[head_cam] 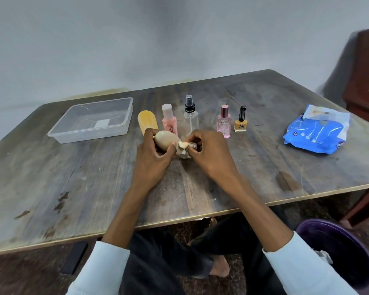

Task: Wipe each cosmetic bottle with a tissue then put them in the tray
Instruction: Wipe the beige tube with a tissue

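Left hand (152,155) grips a beige, egg-shaped plastic bottle (164,141), fingers curled round it and holding it tilted just above the worn wooden table (51,177). Right hand (209,154) pinches a crumpled white tissue (184,146) between thumb and fingertips, pressing it against the bottle's narrow end.

Far left on the table sits a clear rectangular plastic tray (90,135) with nothing in it. Just beside it to the right lies a flat yellow oval tube (147,122), then in a row stand a pink bottle with a pale cap (169,120), a clear spray bottle with a black pump (190,116), a pink glass perfume bottle (224,122) and a small yellow nail-polish bottle with a black cap (241,121). Well apart on the right lies a blue tissue packet (315,133), torn open at the top.
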